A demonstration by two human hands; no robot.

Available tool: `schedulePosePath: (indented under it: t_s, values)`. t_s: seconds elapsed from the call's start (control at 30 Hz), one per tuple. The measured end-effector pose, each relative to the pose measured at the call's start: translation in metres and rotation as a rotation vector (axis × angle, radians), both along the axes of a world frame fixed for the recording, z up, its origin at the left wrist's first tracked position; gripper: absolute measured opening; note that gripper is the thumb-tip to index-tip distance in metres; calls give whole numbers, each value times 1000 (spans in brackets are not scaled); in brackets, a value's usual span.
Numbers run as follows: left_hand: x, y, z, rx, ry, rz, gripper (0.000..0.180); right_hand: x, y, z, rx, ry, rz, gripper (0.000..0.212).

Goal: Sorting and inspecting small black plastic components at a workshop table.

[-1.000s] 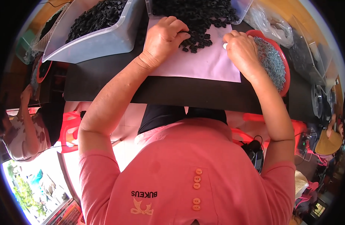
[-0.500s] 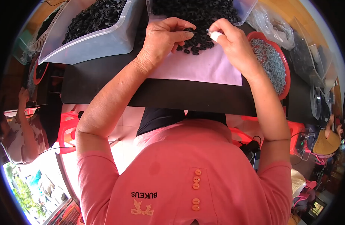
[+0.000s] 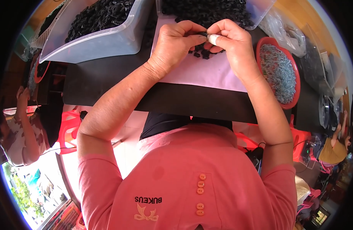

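Left grip (image 3: 172,45) and right grip (image 3: 233,40) meet, each pinched closed, apparently on a small black piece (image 3: 203,33) mostly hidden from view, above a pink cloth (image 3: 207,76).

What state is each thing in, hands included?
Left hand: pinching a small dark part, mostly hidden
Right hand: fingertips at that same part, thumb wrapped in white
Left tub: open, heaped with black parts
Far tub: open, black parts trailing out
Pale pink cloth: spread on table
Red bowl: open, holding blue-grey bits
Plastic bag: crumpled
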State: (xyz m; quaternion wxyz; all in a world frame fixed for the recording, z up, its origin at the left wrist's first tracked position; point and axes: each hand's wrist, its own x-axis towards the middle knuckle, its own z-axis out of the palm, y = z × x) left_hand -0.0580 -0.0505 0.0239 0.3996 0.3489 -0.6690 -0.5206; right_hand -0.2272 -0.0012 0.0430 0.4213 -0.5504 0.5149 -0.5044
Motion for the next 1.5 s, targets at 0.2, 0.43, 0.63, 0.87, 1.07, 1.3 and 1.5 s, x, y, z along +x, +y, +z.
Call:
schedulePosePath:
  t_s: [0.2, 0.43, 0.63, 0.87, 1.07, 1.3, 1.5]
  values:
    - [-2, 0, -1, 0, 19, -32, 19, -6, -1, -5, -237, 157, -27, 11]
    - [0, 3, 6, 17, -4, -58, 13, 0, -1, -5, -780, 707, -100, 36]
    - [5, 2, 13, 105, 0, -66, 12, 7, -1, -11, -963, 716, -150, 45]
    - [11, -11, 12, 152, 252, 60, 13, -8, -2, -11, -877, 1101, -139, 16]
    - [11, -12, 14, 286, 386, 78, 6, 3, 3, -24, -787, 1220, -51, 4]
    - [12, -8, 14, 227, 299, 93, 9, 5, 8, -23, -761, 1305, -9, 7]
    - [12, -10, 12, 174, 218, 69, 15, 5, 11, -17, -810, 1349, 52, 8]
